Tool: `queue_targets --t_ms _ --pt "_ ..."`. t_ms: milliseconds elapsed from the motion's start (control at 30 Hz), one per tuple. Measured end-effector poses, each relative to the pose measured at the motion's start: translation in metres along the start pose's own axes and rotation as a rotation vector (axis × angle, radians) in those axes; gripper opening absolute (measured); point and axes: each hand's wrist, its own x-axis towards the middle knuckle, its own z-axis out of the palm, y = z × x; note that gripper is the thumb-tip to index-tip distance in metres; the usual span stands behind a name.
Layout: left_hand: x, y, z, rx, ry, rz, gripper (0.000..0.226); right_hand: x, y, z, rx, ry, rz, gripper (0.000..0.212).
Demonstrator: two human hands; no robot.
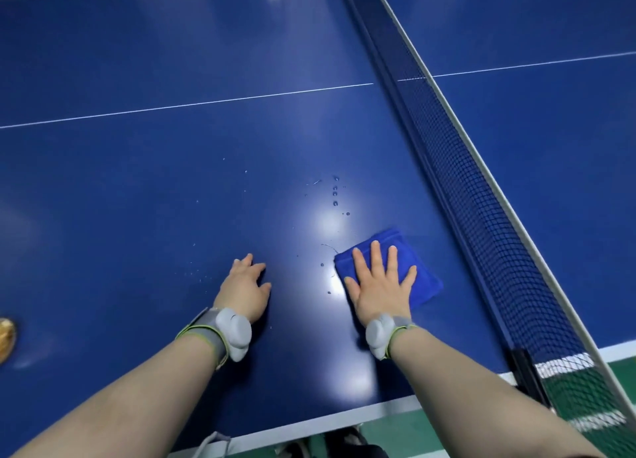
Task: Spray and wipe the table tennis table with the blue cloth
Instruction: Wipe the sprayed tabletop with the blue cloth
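1. blue cloth (425, 278) lies folded on the table tennis table (172, 182), at 4 o'clock from the view's centre, near the net (481, 216).
2. right hand (380, 282) presses flat on it, fingers straight and spread.
3. left hand (246, 287) rests on the bare surface at 9 o'clock from the cloth, fingers loosely bent, grasping nothing.
4. water droplets (335, 192) sit at 11 o'clock from the cloth.
5. the net runs from 5 o'clock up to 12 o'clock.

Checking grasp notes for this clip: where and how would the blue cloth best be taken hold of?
The blue cloth lies folded and flat on the table, with the right hand pressing its near-left part. It is probably best to pinch the uncovered edge facing the net, coming from above, since a flat cloth offers only its folded rim.
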Motion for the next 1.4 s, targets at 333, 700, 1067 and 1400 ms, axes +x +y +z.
queue_targets --t_ms 333,700,1067,1400 --pt "0.013 -0.037 -0.029 0.139 -0.064 0.073 0.048 -0.029 -0.109 0.024 -0.171 -0.115 -0.437 0.062" --pt "0.025 -0.022 -0.035 0.236 -0.052 0.002 0.045 0.022 -0.043 -0.007 -0.043 -0.056 -0.142 0.059" --pt "0.062 -0.007 -0.038 0.312 0.047 -0.053 0.046 0.084 0.086 -0.044 0.066 0.033 0.299 0.058" --pt "0.081 -0.005 -0.043 0.296 0.018 -0.076 0.052 0.126 0.045 -0.052 0.066 0.045 0.310 0.060"
